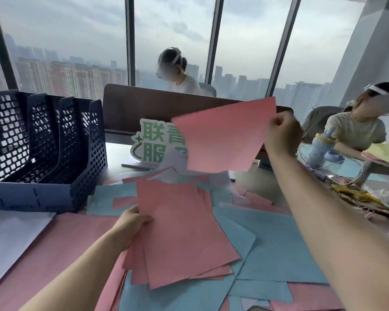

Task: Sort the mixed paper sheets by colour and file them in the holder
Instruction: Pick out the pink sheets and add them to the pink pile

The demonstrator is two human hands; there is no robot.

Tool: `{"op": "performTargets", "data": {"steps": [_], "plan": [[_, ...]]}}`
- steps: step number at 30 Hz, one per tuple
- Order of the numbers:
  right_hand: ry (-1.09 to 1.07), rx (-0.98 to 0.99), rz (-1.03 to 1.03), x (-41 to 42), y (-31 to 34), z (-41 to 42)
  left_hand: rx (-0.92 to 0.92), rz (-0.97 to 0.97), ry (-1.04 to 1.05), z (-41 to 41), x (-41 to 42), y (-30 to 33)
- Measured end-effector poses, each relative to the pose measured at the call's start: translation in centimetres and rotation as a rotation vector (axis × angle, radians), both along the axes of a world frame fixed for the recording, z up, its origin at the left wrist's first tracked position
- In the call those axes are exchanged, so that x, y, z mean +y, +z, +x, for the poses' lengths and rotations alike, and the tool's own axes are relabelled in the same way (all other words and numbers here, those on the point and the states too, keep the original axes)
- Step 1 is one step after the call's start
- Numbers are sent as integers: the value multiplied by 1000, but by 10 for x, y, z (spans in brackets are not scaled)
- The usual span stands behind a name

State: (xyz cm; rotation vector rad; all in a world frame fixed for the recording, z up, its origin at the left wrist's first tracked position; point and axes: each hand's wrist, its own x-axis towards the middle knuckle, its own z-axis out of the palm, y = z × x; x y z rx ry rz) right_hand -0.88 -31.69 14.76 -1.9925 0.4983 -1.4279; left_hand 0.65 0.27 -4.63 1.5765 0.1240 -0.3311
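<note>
Tall windows give on a hazy skyline, and below them a table [252, 182] lies buried under loose pink, blue and white sheets. The right hand [283, 135] is raised above the pile, its fingers curled over the right edge of a single pink sheet [222, 140], which hangs in the air tilted, its far corner up toward the window; how the thumb sits behind the paper cannot be made out. The left hand [130, 223] is lower and nearer, thumb on top and fingers underneath the left edge of a fanned pink stack [180, 232], which it holds just above the scattered paper. Around the stack lie blue sheets [279, 243], more pink ones at the near left, and a white sheet [11, 241] at the left edge. The dark blue mesh holder [45, 153] stands at the far left of the table, well apart from both hands, its upright compartments seemingly holding no paper. Behind the raised sheet stands a white sign [153, 142] with green characters before a brown divider [144, 108]. One person [180, 72] sits beyond the divider, another person [357, 126] at the right beside a bottle [319, 149].
</note>
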Motion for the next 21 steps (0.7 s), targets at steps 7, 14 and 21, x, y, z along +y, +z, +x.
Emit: {"op": "performTargets", "data": {"steps": [7,14,21], "plan": [[123,479,508,42,-131,-9,-1,-9,113,1,2,0],[107,367,688,96,-185,-23,28,-206,211,8,1,-6],[408,774,585,107,-179,-39,-29,-5,75,7,2,-8]]}}
